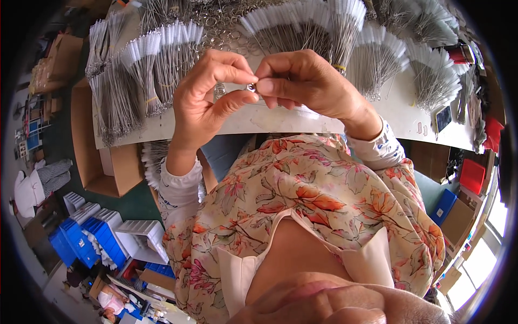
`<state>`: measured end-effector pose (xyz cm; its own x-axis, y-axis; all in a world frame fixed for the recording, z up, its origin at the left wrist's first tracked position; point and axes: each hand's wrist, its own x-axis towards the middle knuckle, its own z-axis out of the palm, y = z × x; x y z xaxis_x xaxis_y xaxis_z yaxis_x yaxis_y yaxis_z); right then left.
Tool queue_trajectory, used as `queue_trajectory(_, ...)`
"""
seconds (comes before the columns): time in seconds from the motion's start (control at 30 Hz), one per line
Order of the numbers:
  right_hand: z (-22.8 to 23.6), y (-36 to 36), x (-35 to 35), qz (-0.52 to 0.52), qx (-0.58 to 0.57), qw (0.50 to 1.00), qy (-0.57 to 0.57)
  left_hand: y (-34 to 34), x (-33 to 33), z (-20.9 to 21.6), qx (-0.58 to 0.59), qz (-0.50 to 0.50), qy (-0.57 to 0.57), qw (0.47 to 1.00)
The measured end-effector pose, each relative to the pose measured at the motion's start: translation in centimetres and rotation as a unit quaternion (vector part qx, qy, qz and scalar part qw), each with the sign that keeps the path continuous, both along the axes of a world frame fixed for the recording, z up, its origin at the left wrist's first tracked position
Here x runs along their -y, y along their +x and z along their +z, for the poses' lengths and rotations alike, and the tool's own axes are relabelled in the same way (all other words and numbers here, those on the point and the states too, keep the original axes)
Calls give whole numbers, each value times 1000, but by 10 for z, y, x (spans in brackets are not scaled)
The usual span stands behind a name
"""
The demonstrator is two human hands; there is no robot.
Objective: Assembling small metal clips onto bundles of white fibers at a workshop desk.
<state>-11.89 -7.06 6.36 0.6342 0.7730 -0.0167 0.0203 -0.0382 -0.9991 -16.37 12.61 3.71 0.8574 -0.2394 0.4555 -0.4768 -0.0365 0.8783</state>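
Note:
Above the near edge of the table my two hands meet fingertip to fingertip. A small shiny metal ring (pixel 251 87) sits between them, partly covered by fingers. My left hand (pixel 208 92) pinches it between thumb and fingertips. My right hand (pixel 310 83) has its thumb and index finger pressed together at the ring's right side. Whether anything else is inside the right fingers is hidden. Behind the hands lie loose metal rings (pixel 224 40) in a scattered pile. Bundles of wire-handled brushes with white bristles stand left (pixel 143 51) and right (pixel 294 21) of that pile.
More brush bundles (pixel 431 70) cover the table's right side, near a dark-screened device (pixel 443 119). An open cardboard box (pixel 110 178) stands on the floor left of the table. Blue crates (pixel 75 240) and a white crate (pixel 141 237) are lower left. Another person (pixel 32 189) is far left.

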Motion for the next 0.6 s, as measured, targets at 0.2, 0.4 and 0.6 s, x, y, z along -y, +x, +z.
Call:
queue_trajectory(0.2, -12, -5, 31, 107, -152, 981, -49, -12, 30, -14, 209, 25, 88, 974)
queue_trajectory(0.4, -62, -33, 99, -38, 190, 923, -332, -31, 9, -56, -40, 118, 181, 976)
queue_trajectory(0.6, -106, -63, 124, -199, 262, 839, -434, -36, -32, -92, -153, 250, 340, 893)
